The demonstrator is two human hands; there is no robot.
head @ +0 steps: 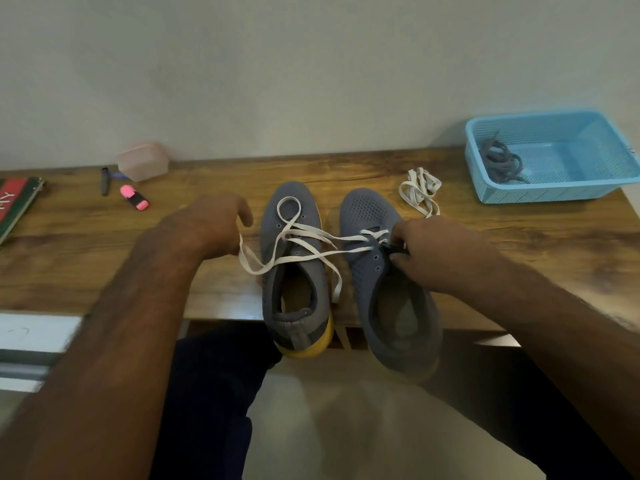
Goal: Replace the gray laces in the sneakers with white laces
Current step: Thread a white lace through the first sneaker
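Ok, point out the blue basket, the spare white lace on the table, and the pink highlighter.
blue basket (pixel 540 194): head view, on its front wall.
spare white lace (pixel 419 189): head view, on the middle of the loose bundle.
pink highlighter (pixel 134 198): head view, on its body.

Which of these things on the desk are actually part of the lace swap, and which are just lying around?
Part of the job:
left sneaker
right sneaker
white lace being threaded
spare white lace
gray laces in the blue basket

Just lying about:
pink highlighter
dark pen
pink box
book
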